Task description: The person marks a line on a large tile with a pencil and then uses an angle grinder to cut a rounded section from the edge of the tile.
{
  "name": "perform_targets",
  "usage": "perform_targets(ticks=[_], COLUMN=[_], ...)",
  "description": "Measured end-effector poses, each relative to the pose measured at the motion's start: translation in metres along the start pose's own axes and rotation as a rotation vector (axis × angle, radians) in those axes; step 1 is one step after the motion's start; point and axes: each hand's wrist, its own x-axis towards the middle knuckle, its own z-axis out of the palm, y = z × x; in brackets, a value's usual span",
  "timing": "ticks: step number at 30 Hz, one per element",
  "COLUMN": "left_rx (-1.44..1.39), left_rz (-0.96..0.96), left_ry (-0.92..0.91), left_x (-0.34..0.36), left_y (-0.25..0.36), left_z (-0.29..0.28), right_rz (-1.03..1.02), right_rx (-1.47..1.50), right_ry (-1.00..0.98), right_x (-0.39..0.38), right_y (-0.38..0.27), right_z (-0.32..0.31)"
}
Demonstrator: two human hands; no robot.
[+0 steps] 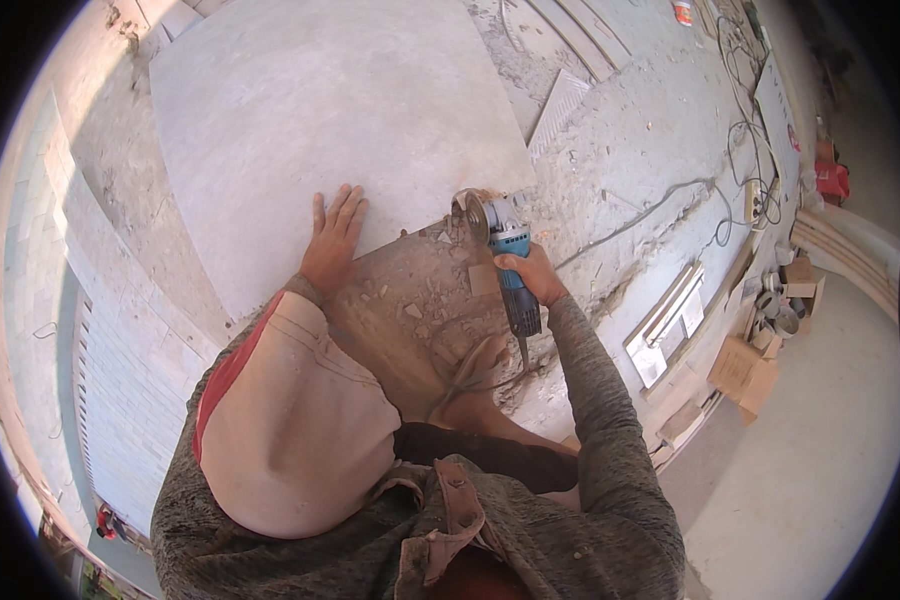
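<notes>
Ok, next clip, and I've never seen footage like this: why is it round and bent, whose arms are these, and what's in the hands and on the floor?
The picture comes from a wide fisheye camera worn on a person's head, looking down at their own hands. That lens makes the round frame and bends straight edges near the rim. There is no machine arm here; both arms are the wearer's, coming in from below.

The left hand lies flat, fingers spread, on the near edge of a large pale stone tile lying on a rough, dusty floor. The right hand grips a blue angle grinder, whose disc sits at the tile's near edge. A power cord trails away to the right. Rubble and chips lie below the tile, near the person's sandalled foot. Cardboard boxes sit at the right.
</notes>
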Motion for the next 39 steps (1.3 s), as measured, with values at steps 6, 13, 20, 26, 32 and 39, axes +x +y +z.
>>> perform_targets(ticks=[6, 13, 20, 26, 32, 39], left_rx=[-0.002, -0.015, -0.04, -0.005, -0.024, 0.042], left_rz=[-0.002, -0.01, 0.001, 0.0, 0.004, 0.015], left_ry=[0.009, -0.01, 0.023, 0.017, 0.069, 0.025], left_x=[0.0, 0.0, 0.0, 0.0, -0.002, 0.002], left_y=[0.001, 0.003, 0.003, 0.002, -0.003, 0.001], left_z=[-0.001, -0.003, -0.002, 0.001, 0.009, 0.002], right_rz=[-0.015, -0.009, -0.016, -0.019, -0.03, -0.016], right_rx=[-0.022, -0.05, -0.084, -0.039, -0.083, -0.006], right_ry=[0.018, 0.032, 0.044, 0.038, 0.046, 0.057], right_x=[0.001, 0.002, 0.005, 0.001, 0.018, 0.0], right_y=[0.005, 0.006, 0.008, 0.001, -0.033, -0.016], right_z=[0.001, 0.003, 0.004, 0.008, 0.009, 0.005])
